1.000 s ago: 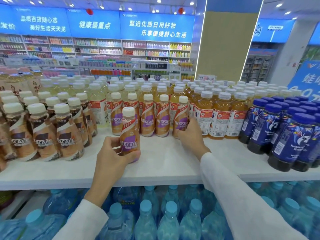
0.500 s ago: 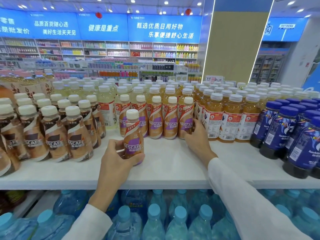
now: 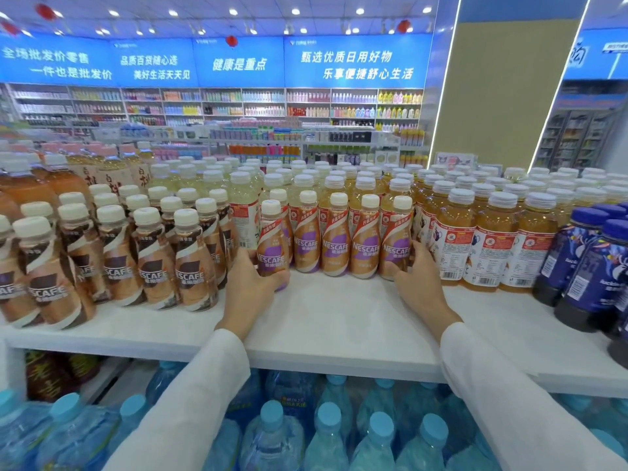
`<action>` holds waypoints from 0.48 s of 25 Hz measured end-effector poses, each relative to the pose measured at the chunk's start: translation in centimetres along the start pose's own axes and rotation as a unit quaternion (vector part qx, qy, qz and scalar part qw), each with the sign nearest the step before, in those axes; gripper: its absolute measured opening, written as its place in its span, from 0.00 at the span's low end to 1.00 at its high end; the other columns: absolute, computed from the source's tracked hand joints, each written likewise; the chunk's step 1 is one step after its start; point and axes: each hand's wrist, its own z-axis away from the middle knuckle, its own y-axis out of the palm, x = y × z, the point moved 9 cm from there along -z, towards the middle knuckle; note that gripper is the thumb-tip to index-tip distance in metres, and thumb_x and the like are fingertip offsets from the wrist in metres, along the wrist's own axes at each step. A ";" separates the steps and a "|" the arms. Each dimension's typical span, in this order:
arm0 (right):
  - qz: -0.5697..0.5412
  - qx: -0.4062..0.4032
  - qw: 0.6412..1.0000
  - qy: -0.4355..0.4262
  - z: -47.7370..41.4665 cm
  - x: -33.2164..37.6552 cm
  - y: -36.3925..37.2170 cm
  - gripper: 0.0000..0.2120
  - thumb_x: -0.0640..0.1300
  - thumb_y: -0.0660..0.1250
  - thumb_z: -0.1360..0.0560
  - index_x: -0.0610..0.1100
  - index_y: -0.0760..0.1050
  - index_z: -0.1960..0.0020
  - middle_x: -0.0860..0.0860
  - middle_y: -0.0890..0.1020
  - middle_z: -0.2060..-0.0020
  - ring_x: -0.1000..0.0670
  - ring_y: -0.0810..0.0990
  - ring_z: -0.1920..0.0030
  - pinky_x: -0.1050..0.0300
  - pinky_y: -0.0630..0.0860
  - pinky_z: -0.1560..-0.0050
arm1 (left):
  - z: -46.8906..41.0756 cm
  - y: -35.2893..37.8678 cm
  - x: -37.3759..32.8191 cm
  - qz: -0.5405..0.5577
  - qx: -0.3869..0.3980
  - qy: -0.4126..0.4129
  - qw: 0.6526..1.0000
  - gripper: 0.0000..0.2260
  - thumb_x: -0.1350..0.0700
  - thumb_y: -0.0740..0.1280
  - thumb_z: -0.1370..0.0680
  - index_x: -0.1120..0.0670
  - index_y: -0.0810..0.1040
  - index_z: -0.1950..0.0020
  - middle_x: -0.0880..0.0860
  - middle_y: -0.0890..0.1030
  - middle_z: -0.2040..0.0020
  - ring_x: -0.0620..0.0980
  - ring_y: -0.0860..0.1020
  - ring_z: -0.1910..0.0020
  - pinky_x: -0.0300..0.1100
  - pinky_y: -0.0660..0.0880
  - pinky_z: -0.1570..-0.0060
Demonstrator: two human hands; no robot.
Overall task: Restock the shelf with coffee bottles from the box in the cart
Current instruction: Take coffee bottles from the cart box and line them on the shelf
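Note:
My left hand (image 3: 249, 287) grips a purple-label coffee bottle (image 3: 272, 246) with a white cap, standing upright on the white shelf (image 3: 326, 321) at the left end of a row of matching purple-label bottles (image 3: 336, 243). My right hand (image 3: 416, 283) wraps the base of the rightmost bottle (image 3: 396, 243) in that row. Both arms wear white sleeves. The box and the cart are out of view.
Brown-label coffee bottles (image 3: 149, 260) crowd the shelf's left side. Amber tea bottles (image 3: 489, 239) and dark blue bottles (image 3: 591, 266) stand to the right. Pale drink bottles (image 3: 244, 198) fill the back rows. Large water bottles (image 3: 272, 436) sit on the level below.
My left hand has pushed its bottle back from the front of the shelf to the left end of the purple-label row. My right hand has stayed on the row's right end.

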 end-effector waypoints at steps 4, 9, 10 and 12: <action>-0.004 0.007 1.000 0.004 -0.1 -0.1 0.2 0.29 0.46 0.73 0.24 0.50 0.66 0.26 0.53 0.76 0.31 0.49 0.75 0.32 0.46 0.73 0.31 | -1.1 0.6 0.8 0.015 -0.002 0.000 1.000 0.28 0.52 0.79 0.29 0.46 0.67 0.37 0.42 0.75 0.42 0.41 0.75 0.48 0.33 0.70 0.52; -0.004 0.008 1.000 0.007 -0.2 -0.3 0.3 0.30 0.46 0.74 0.24 0.49 0.66 0.26 0.51 0.76 0.31 0.49 0.75 0.32 0.43 0.73 0.30 | -1.2 0.9 1.3 0.011 -0.017 0.000 1.000 0.30 0.51 0.79 0.28 0.48 0.68 0.31 0.46 0.77 0.36 0.41 0.74 0.46 0.36 0.70 0.49; -0.005 0.006 1.000 0.005 -0.2 -0.3 0.3 0.30 0.45 0.74 0.24 0.49 0.66 0.26 0.51 0.76 0.32 0.48 0.75 0.33 0.43 0.73 0.30 | -1.2 1.0 1.5 0.003 -0.019 0.000 1.000 0.31 0.50 0.78 0.28 0.48 0.68 0.30 0.46 0.77 0.36 0.42 0.74 0.45 0.37 0.70 0.48; -0.007 0.002 1.000 0.004 -0.3 -0.3 0.3 0.29 0.45 0.74 0.25 0.49 0.67 0.27 0.51 0.76 0.32 0.48 0.75 0.33 0.42 0.73 0.31 | -1.3 1.1 1.8 -0.008 -0.016 -0.009 1.000 0.31 0.48 0.78 0.27 0.49 0.69 0.29 0.47 0.78 0.36 0.43 0.74 0.45 0.40 0.71 0.46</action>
